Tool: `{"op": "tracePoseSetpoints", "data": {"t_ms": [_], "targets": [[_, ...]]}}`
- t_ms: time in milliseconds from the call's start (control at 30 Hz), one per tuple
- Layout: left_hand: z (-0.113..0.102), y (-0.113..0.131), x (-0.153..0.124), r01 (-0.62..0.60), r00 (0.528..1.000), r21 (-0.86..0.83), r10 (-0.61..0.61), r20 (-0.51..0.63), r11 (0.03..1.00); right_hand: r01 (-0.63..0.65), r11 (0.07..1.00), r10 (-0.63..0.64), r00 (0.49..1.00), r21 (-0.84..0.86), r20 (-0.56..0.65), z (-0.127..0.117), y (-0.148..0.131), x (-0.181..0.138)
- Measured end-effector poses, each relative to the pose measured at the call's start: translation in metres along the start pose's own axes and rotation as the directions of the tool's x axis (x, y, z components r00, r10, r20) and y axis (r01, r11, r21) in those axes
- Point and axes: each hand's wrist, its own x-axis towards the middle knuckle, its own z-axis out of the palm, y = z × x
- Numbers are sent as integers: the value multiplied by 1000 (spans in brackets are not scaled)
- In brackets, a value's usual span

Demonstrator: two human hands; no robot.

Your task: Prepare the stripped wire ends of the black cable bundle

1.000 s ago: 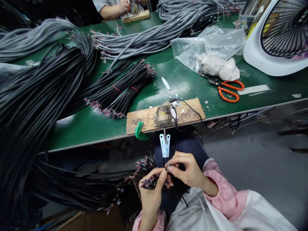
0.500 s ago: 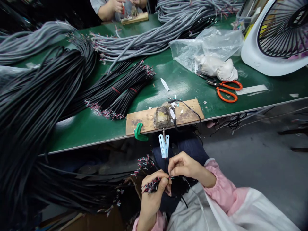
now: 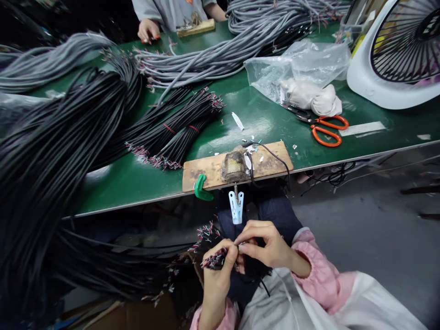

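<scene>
My left hand (image 3: 220, 270) is closed round a bundle of black cables (image 3: 213, 260), whose red and white stripped wire ends poke out beside the thumb. Against its thumb and forefinger, my right hand (image 3: 263, 243) pinches at a wire end; the fingers cover most of it. Both hands are over my lap, below the table edge. Just beyond them a light blue clothespin (image 3: 236, 208) hangs from a metal rod at the wooden board (image 3: 206, 173). More cable ends (image 3: 208, 233) stick up behind my left hand.
A green table (image 3: 268, 119) carries black cable bundles (image 3: 172, 133), grey cables (image 3: 199, 64), orange-handled scissors (image 3: 326, 130), a plastic bag (image 3: 268, 73) and a white fan (image 3: 367, 87). A green clamp (image 3: 202, 189) grips the board. Across the table is a co-worker's hand (image 3: 148, 30).
My right hand has come down and closer to my left thumb, its fingers now covering the wire end. Across the table, the co-worker's hands have moved apart, one now resting on the table.
</scene>
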Motion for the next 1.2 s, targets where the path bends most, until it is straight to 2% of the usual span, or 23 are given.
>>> {"op": "tracePoseSetpoints", "data": {"t_ms": [267, 467, 700, 933, 1067, 1200], "targets": [[1, 2, 3, 9, 999, -10, -10, -40, 1000, 21, 1000, -20, 1000, -15, 20, -1, 1, 1], [-1, 1, 8, 40, 999, -23, -40, -10, 999, 0, 999, 0, 1000, -39, -15, 1, 2, 3], [-3, 6, 12, 63, 998, -77, -60, 37, 995, 66, 997, -65, 997, -34, 38, -3, 3, 8], [-1, 11, 19, 98, 995, -71, -95, 45, 993, 78, 991, -82, 996, -109, -31, -2, 0, 11], [-2, 18, 21, 84, 994, -16, -83, 73, 996, 135, 969, -134, 991, -208, 18, -9, -7, 15], [-2, 22, 21, 96, 994, -12, -96, 45, 995, 140, 972, -133, 990, -188, 51, -13, -8, 18]]}}
